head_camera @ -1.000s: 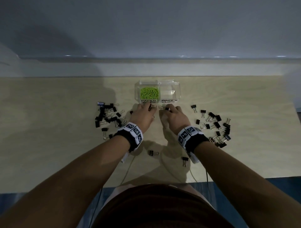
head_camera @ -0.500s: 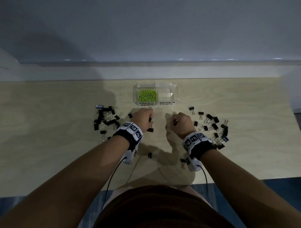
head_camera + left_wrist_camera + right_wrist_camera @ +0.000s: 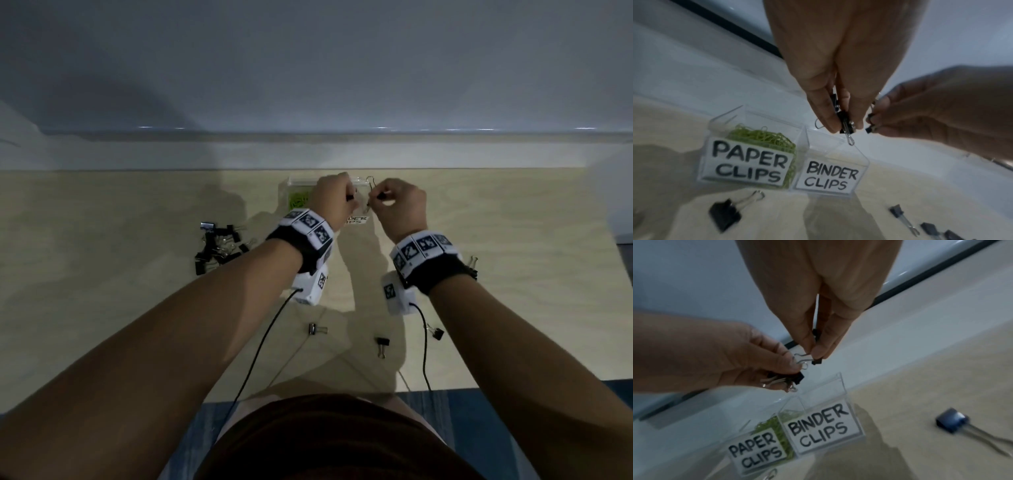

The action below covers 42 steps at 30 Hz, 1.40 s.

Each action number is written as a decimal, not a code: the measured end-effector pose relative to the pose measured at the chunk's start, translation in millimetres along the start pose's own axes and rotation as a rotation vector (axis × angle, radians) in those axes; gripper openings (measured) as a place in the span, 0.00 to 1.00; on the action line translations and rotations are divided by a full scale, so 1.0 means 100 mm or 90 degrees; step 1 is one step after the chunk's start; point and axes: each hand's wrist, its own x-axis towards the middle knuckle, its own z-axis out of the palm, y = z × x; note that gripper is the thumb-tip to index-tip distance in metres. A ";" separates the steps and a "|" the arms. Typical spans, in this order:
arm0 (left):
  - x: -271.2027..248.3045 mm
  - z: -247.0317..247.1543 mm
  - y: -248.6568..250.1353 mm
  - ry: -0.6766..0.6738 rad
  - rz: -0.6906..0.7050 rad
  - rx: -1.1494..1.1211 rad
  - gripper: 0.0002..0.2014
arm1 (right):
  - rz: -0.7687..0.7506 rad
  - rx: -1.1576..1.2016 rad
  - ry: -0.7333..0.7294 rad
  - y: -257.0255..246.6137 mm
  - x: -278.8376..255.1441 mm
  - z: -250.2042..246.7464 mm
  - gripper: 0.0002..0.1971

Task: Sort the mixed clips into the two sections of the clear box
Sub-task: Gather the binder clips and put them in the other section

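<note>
The clear box (image 3: 859, 162) stands at the back of the table, labelled PAPER CLIPS on its left section and BINDER CLIPS on its right. Green paper clips (image 3: 760, 134) fill the left section. Both hands hover close together just above the right section. My left hand (image 3: 346, 202) pinches a small bunch of black binder clips (image 3: 846, 121) between thumb and fingers. My right hand (image 3: 380, 200) pinches one black binder clip (image 3: 816, 361) whose wire handle touches the left hand's fingers. In the head view the hands hide most of the box (image 3: 298, 181).
A pile of black binder clips (image 3: 219, 246) lies left of the box on the wooden table (image 3: 102, 308). Three loose clips (image 3: 317, 329) lie near the front edge, under my forearms. Another clip (image 3: 951, 420) lies right of the box. Cables hang from both wrists.
Both hands lifted off the table with binder clips and moved forward, from in front of the box to just above its right section.
</note>
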 end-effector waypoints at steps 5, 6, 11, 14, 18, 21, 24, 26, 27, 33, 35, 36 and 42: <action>0.23 0.12 0.06 -0.053 -0.021 0.118 0.11 | -0.069 -0.124 -0.071 0.05 0.20 0.18 0.09; 0.23 0.13 0.05 -0.066 -0.021 0.109 0.12 | -0.066 -0.141 -0.102 0.07 0.20 0.20 0.10; 0.03 0.02 -0.13 -0.032 0.021 -0.017 0.11 | -0.081 -0.155 -0.096 0.09 0.05 0.23 0.11; -0.23 -0.23 -0.43 0.041 0.074 -0.041 0.09 | -0.179 -0.141 -0.064 -0.03 -0.09 0.37 0.10; -0.60 -0.70 -1.19 0.112 0.001 0.064 0.05 | -0.268 -0.143 -0.240 -0.40 -0.31 0.77 0.11; -0.79 -1.06 -1.69 0.021 -0.164 0.169 0.15 | -0.243 -0.186 -0.416 -0.75 -0.38 1.10 0.17; -0.92 -1.29 -1.97 -0.118 -0.235 0.232 0.38 | -0.236 -0.315 -0.535 -1.00 -0.36 1.45 0.31; -0.97 -1.29 -2.09 -0.178 -0.219 0.264 0.47 | -0.240 -0.392 -0.552 -1.10 -0.32 1.67 0.41; -0.98 -1.27 -2.13 -0.198 -0.198 0.293 0.50 | -0.231 -0.413 -0.555 -1.15 -0.32 1.76 0.45; -0.97 -1.07 -2.06 -0.180 -0.124 0.246 0.42 | -0.208 -0.440 -0.554 -1.18 -0.38 2.03 0.42; -0.99 -1.02 -2.00 -0.146 -0.135 0.202 0.32 | -0.220 -0.433 -0.543 -1.13 -0.41 2.02 0.36; -1.01 -1.01 -1.97 -0.137 -0.140 0.189 0.28 | -0.228 -0.424 -0.541 -1.10 -0.43 2.01 0.32; -1.11 -0.91 -1.83 -0.146 -0.151 0.148 0.17 | -0.137 -0.299 -0.481 -0.85 -0.60 1.71 0.12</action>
